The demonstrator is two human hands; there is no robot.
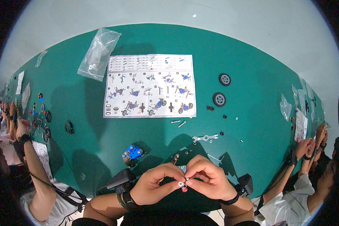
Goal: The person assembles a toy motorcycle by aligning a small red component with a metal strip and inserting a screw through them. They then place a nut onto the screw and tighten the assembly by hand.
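My left hand [156,184] and my right hand [209,178] meet at the table's near edge, fingertips almost touching. Between the left thumb and fingers is a small metal part with a red end [183,186]. A tiny piece, perhaps a nut, sits pinched in my right fingertips, mostly hidden. Just beyond the hands lie a small dark linkage piece [175,158] and several loose nuts. Left of them stands a blue and black partly built model [132,152]. A flat silver wrench [205,138] and an L-shaped hex key [215,158] rest ahead of my right hand.
A printed instruction sheet [150,86] lies mid-table beside a clear plastic bag [99,54]. Two black wheels [219,99] and two screws [182,124] lie nearby. A black tyre [69,127] is at left. Other people's arms [39,180] work along both sides.
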